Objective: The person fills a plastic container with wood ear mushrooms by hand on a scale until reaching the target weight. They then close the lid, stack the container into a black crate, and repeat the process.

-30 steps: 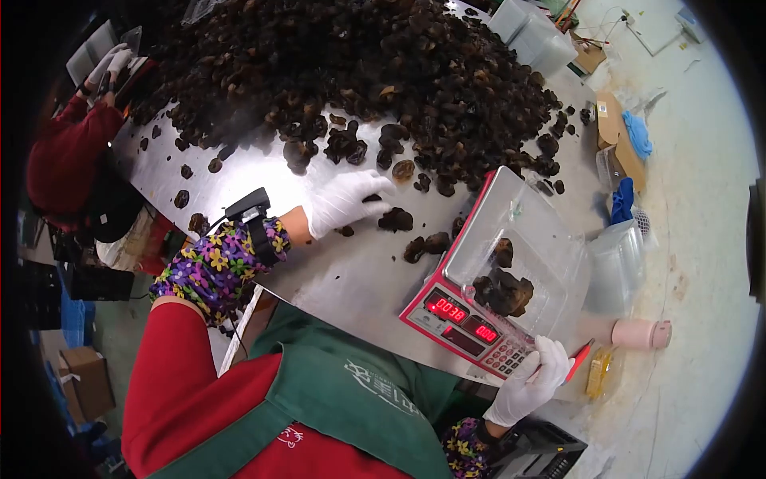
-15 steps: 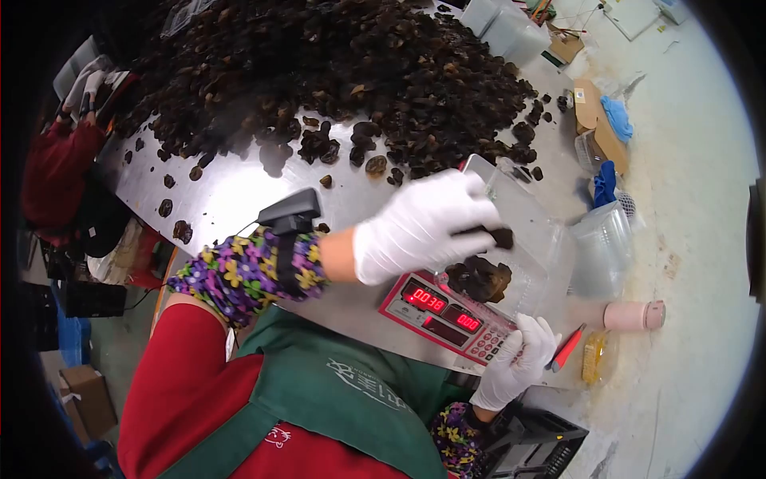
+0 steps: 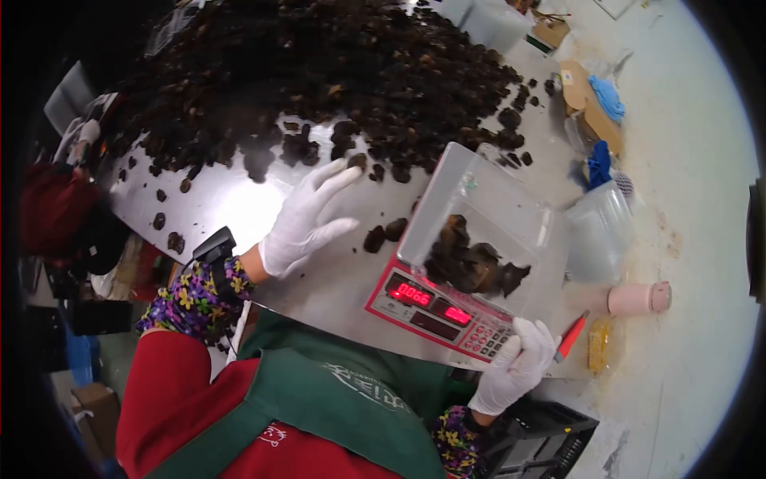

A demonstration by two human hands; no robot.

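My left hand [image 3: 313, 215], in a white glove, is open over the metal table with fingers spread. Its fingertips are beside a small dark wood ear mushroom piece [image 3: 357, 162]; whether they touch cannot be told. At the lower right corner of a red-and-white digital scale [image 3: 435, 323], my gloved right hand [image 3: 520, 363] rests with fingers loosely bent and thumb apart. Several dark, wrinkled mushroom pieces [image 3: 477, 267] lie in a clear plastic container [image 3: 519, 207] on the scale. The scale's red display appears to read 0.066.
A large heap of dark mushrooms [image 3: 319, 80] covers the far table [image 3: 319, 275]. To the right are clear plastic tubs [image 3: 602, 231], a pink bottle [image 3: 638, 298], a red-handled tool [image 3: 570, 339] and a cardboard box [image 3: 590, 108]. A co-worker's gloved hand [image 3: 86, 134] is at far left.
My left hand has moved left from above the scale, and the dark piece it held now lies with the others there. The reading rose from 0.038. My right hand has barely moved.
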